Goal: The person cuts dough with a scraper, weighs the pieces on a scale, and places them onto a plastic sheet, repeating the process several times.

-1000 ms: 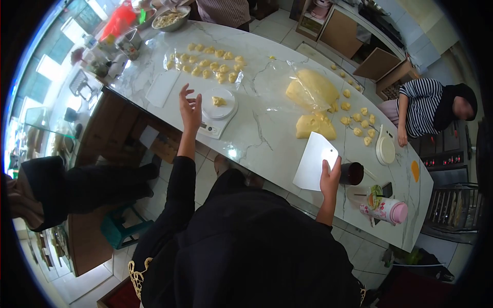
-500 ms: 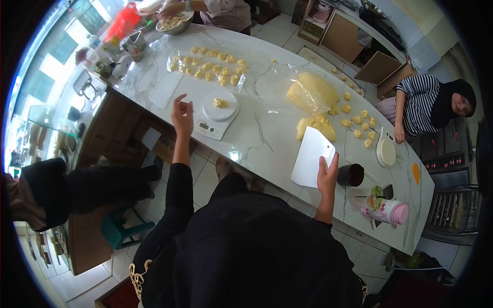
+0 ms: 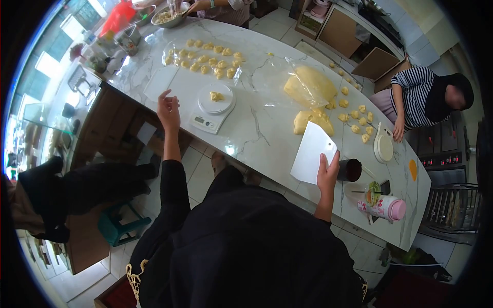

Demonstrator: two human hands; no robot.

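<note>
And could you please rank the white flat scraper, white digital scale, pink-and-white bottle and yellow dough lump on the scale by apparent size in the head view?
1. Scraper and scale, too alike to rank
2. Pink-and-white bottle
3. Yellow dough lump

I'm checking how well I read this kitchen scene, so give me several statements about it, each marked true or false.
1. The right hand holds a flat white scraper. True.

2. The left hand grips the small dough piece. False: that piece lies on the scale, and the left hand is raised beside it with nothing visible in its grasp.

3. Clear plastic covers part of the larger dough mass. True.

4. Only one scale is on the table. False: a second scale is near the person in the striped shirt.

5. The black cup is nearer the right hand than the left. True.
</note>
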